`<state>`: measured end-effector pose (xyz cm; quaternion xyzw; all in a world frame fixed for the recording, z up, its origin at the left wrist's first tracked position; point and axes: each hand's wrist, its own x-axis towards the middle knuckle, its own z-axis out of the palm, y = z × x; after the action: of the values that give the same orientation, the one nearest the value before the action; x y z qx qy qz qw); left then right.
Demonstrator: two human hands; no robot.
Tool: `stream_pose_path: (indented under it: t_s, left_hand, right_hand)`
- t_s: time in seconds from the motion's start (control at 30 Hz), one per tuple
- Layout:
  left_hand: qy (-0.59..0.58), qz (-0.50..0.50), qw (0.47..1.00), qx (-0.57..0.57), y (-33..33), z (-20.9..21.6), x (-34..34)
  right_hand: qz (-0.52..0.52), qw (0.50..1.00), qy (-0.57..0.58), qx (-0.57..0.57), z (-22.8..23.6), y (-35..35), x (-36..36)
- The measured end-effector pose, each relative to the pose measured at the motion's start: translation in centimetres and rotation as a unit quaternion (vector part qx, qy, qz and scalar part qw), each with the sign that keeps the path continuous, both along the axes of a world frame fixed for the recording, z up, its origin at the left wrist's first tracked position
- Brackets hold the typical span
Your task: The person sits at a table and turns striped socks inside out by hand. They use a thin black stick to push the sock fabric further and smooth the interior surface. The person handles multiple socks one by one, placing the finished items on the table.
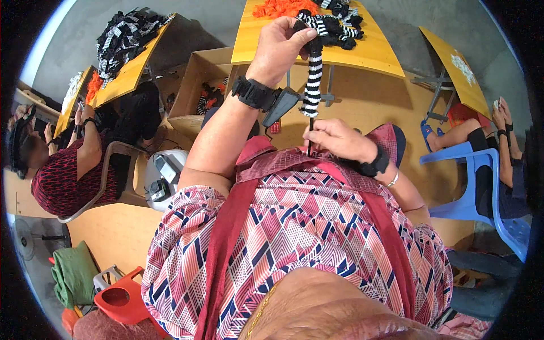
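My left hand (281,48) is raised to the near edge of the yellow table, its thumb and fingers pinching the black top end of a striped knitted tube (313,85). The black-and-white tube hangs straight down. Out of its lower end comes a thin dark rod (310,126), whose upper part is hidden inside the knit. Lower down, in front of my apron, my right hand (339,139) has its fingers closed at the rod. Just beyond my left hand lies a pile of black and striped knitted pieces (334,28).
Orange fluffy material (283,8) sits on the yellow table (362,56). An open cardboard box (195,73) with knitted pieces stands left of it. Co-workers sit at both sides, one near a blue plastic chair (470,158). A heap of striped pieces (127,39) covers another table.
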<state>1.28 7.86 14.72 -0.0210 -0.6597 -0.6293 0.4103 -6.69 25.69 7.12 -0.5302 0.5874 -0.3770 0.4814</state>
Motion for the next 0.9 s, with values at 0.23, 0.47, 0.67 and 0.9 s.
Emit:
stream_pose_path:
  t_s: [0.23, 0.47, 0.67, 0.9]
  left_hand:
    - [0.019, 0.008, 1.000, -0.011, 0.7, 0.1, -0.8]
    - [-0.011, 0.004, 1.000, 0.014, -1.0, 0.2, 0.1]
    - [0.036, 0.137, 0.978, -0.156, 0.4, -2.1, 0.2]
    - [0.045, 0.057, 0.997, 0.008, -0.6, -3.8, 1.7]
  right_hand:
    - [-0.132, 0.984, 0.001, -0.123, 3.4, -2.4, -3.1]
    - [-0.126, 0.919, 0.219, -0.302, 2.3, -3.3, -0.4]
    - [-0.203, 0.941, 0.097, -0.254, 3.8, -3.6, -1.3]
    - [-0.095, 0.930, 0.217, -0.280, 0.1, -3.8, -0.9]
